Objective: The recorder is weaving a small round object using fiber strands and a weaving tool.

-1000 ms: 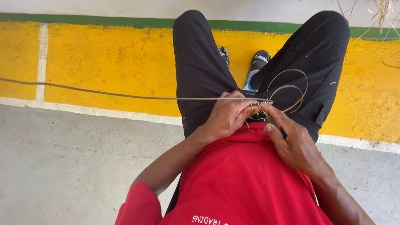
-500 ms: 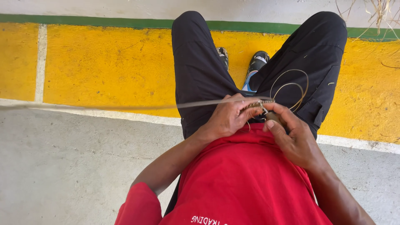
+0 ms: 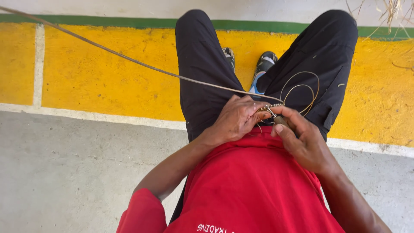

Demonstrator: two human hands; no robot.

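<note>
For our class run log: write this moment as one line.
left hand: pinching woven strip | right hand: holding small tool at strip | long strand: stretched up-left

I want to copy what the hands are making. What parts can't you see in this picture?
- Head view: the small woven piece is mostly covered by the left hand and right hand.
- The long strand runs off the top left edge, so its far end is cut off.
- The small tool at the fingertips is too tiny to identify.
- The shoes are half hidden by the legs.
</note>
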